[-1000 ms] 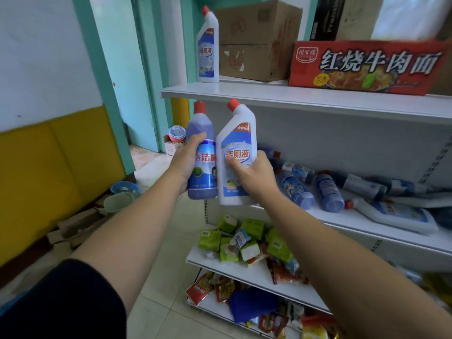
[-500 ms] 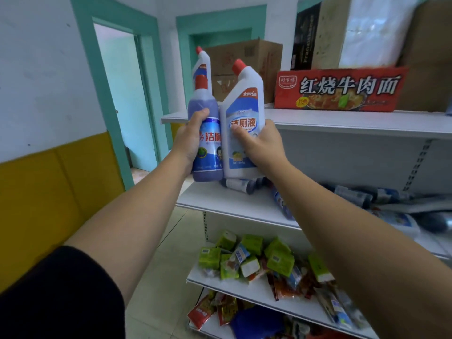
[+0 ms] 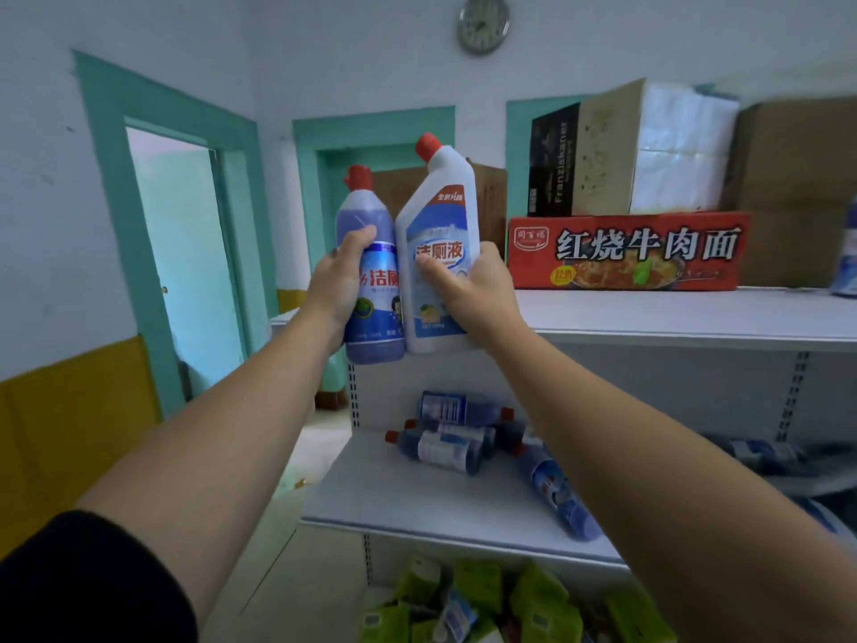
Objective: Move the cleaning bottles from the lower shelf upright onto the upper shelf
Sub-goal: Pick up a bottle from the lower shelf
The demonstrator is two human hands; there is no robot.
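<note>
My left hand (image 3: 337, 283) grips a purple cleaning bottle (image 3: 371, 290) with a red cap, held upright. Beside it, my right hand (image 3: 473, 290) grips a white cleaning bottle (image 3: 438, 252) with a slanted red cap, also upright. Both bottles touch side by side in the air at the left end of the upper shelf (image 3: 672, 317), their bases about level with its front edge. Several purple bottles (image 3: 445, 445) lie on their sides on the lower shelf (image 3: 417, 498); another lying bottle (image 3: 556, 494) is partly hidden by my right forearm.
A red noodle carton (image 3: 626, 250) and stacked cardboard boxes (image 3: 640, 146) fill the back of the upper shelf. A bottle (image 3: 846, 266) shows at the far right edge. Green packets (image 3: 487, 601) crowd the shelf below. Teal door frames (image 3: 153, 225) stand to the left.
Both hands have lifted the two bottles from below the upper shelf to its level. The view has tilted upward, and the standing white bottle at the shelf's left end is now hidden.
</note>
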